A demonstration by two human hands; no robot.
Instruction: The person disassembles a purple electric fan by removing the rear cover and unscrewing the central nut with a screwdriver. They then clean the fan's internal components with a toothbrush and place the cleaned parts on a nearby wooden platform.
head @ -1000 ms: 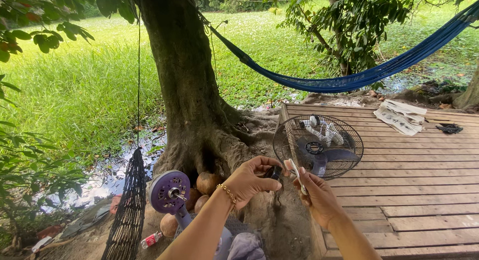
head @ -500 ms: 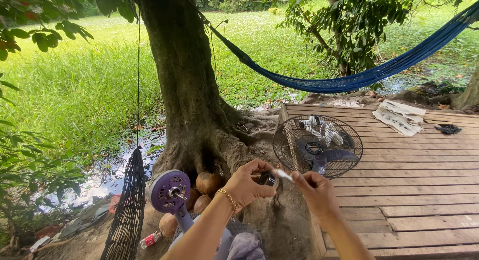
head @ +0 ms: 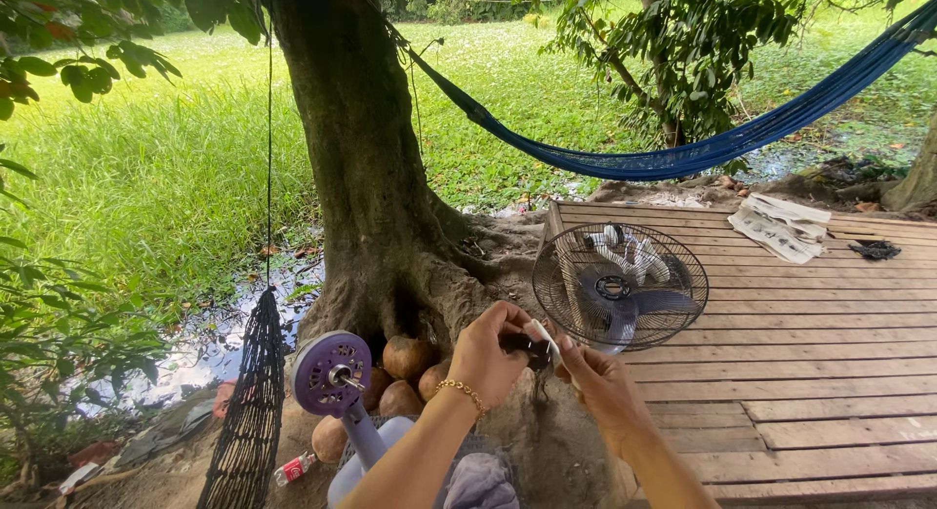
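My left hand (head: pixel 491 359), with a gold bracelet on the wrist, pinches a small black part (head: pixel 524 347) between thumb and fingers. My right hand (head: pixel 602 387) is closed on a thin white stick (head: pixel 545 339) whose tip rests against the black part. Both hands are held together in front of me, above the tree roots. Below and to the left stands a purple fan motor head (head: pixel 331 374) with a bare metal shaft. Just beyond my hands, a round wire fan grille (head: pixel 683 265) with a dark blade (head: pixel 617 288) inside lies on the wooden deck (head: pixel 810 372).
A thick tree trunk (head: pixel 351 158) rises ahead, with several brown coconuts (head: pixel 406 356) at its base. A blue hammock (head: pixel 683 158) stretches to the right. A black net (head: pixel 249 411) hangs at left. Folded newspaper (head: pixel 781 226) lies on the deck's far side.
My right hand has moved left toward my left hand, so the white stick now meets the black part. The left hand has stayed in nearly the same place.
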